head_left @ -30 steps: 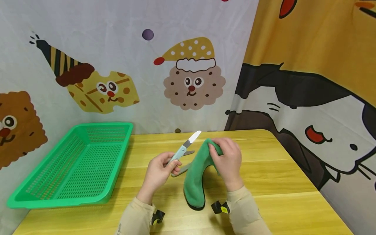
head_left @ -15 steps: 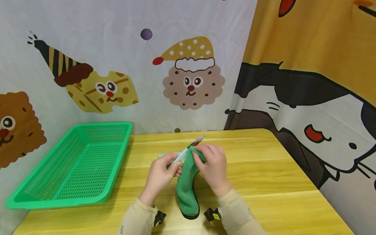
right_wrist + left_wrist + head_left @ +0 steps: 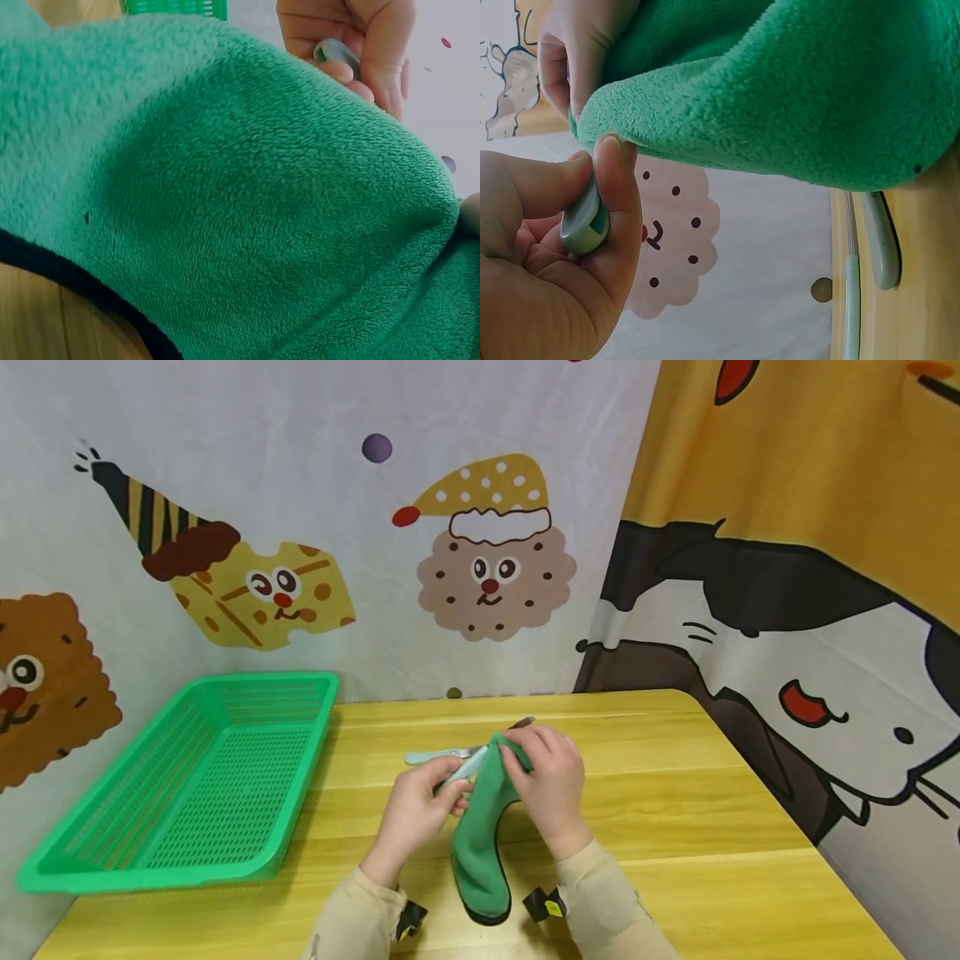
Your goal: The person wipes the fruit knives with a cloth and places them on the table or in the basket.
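In the head view my left hand (image 3: 420,806) pinches the pale blue handle of a small knife (image 3: 471,766) between thumb and fingers. Its blade runs behind a green fleecy cloth (image 3: 480,852) with black edging, and only the tip (image 3: 522,722) shows beyond. My right hand (image 3: 552,785) pinches the top of this cloth over the blade, and the rest hangs down toward the table. The left wrist view shows the handle end (image 3: 585,221) in my left hand, close under the cloth. Seen from the right wrist, the cloth covers most of the picture.
Behind my hands, another knife with a pale blue handle (image 3: 431,757) lies on the wooden table (image 3: 675,827). Two handles (image 3: 881,240) appear there in the left wrist view. A green perforated basket (image 3: 288,827) stands at the left, with a printed curtain (image 3: 300,485) behind.
My right hand has moved left with the cloth, up to the knife in my left hand. The blade, bare a second ago, is now mostly hidden by cloth.
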{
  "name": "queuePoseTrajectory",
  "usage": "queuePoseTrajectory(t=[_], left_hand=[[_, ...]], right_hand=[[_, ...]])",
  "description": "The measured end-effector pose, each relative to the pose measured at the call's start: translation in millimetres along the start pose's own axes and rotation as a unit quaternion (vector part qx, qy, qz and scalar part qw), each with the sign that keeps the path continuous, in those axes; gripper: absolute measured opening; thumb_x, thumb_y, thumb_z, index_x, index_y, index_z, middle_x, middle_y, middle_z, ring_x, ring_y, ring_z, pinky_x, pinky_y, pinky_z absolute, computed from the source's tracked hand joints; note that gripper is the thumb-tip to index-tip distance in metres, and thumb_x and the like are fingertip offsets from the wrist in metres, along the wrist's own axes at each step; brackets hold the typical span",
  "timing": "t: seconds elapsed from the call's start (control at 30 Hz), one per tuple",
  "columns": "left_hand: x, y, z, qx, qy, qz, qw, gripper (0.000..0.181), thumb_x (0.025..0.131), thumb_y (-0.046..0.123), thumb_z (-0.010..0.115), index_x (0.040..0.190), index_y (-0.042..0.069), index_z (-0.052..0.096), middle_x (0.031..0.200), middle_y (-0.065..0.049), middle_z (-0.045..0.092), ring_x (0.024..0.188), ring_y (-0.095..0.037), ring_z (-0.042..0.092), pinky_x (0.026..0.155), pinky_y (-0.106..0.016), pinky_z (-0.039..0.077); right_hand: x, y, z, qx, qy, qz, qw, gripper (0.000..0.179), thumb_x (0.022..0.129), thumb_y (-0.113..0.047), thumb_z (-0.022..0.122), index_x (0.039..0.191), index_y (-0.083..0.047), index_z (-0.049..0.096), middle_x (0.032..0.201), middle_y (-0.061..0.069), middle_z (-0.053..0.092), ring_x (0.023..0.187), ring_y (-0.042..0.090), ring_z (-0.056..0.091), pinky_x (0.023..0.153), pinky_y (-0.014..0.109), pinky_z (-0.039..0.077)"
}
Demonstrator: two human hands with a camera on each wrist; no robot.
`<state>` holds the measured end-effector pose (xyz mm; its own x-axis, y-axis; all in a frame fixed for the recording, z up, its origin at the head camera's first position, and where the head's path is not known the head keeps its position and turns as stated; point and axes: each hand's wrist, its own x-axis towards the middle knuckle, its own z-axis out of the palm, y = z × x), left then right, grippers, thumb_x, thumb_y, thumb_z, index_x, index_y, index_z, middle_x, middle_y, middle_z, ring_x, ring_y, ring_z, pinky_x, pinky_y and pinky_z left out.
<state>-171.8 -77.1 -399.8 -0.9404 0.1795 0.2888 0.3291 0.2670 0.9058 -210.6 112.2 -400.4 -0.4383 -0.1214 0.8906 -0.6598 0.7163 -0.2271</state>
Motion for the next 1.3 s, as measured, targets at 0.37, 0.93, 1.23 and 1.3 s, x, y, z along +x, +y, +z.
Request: queuePoseTrajectory(t=[0.37, 0.93, 1.23, 1.3], left_hand=[[-0.1, -1.5, 2.4, 0.003, -0.007, -0.023, 0.9997, 0.021, 0.093, -0.001, 0.066, 0.113, 0.000, 0.070, 0.082, -0.010, 0.069, 0.064, -0.018, 0.065, 0.055, -0.027, 0.056], [2.2, -9.8, -5.3, 0.163, 0.138, 0.088, 0.9729, 0.012, 0.088, 0.000, 0.073, 0.099, 0.004, 0.069, 0.080, -0.005, 0.068, 0.066, -0.018, 0.063, 0.053, -0.028, 0.051], [11.5, -15.8, -9.3, 0.282, 0.259, 0.300, 0.8736, 0.025, 0.079, -0.015, 0.071, 0.100, -0.004, 0.067, 0.091, -0.015, 0.067, 0.083, -0.032, 0.064, 0.075, -0.044, 0.055], [13.8, -15.9, -10.1, 0.290, 0.268, 0.341, 0.8531, 0.020, 0.082, -0.015, 0.067, 0.100, -0.005, 0.067, 0.092, -0.016, 0.066, 0.082, -0.033, 0.063, 0.074, -0.043, 0.055]], right_hand=[[-0.5, 29.8, -4.5, -0.031, 0.043, 0.050, 0.9973, 0.009, 0.083, -0.009, 0.077, 0.092, -0.008, 0.075, 0.087, 0.008, 0.069, 0.077, 0.028, 0.066, 0.068, 0.049, 0.050], [3.3, 40.8, -15.2, -0.022, 0.041, 0.082, 0.9955, 0.010, 0.085, -0.010, 0.078, 0.093, -0.006, 0.075, 0.089, 0.010, 0.070, 0.080, 0.030, 0.066, 0.073, 0.046, 0.049], [7.4, 31.9, -17.6, 0.013, 0.051, 0.066, 0.9964, 0.010, 0.083, -0.007, 0.077, 0.093, -0.004, 0.075, 0.088, 0.009, 0.070, 0.081, 0.029, 0.065, 0.075, 0.045, 0.049], [8.3, 29.8, -18.3, 0.020, 0.056, 0.056, 0.9967, 0.010, 0.083, -0.007, 0.077, 0.092, -0.004, 0.075, 0.088, 0.009, 0.070, 0.081, 0.029, 0.065, 0.074, 0.045, 0.049]])
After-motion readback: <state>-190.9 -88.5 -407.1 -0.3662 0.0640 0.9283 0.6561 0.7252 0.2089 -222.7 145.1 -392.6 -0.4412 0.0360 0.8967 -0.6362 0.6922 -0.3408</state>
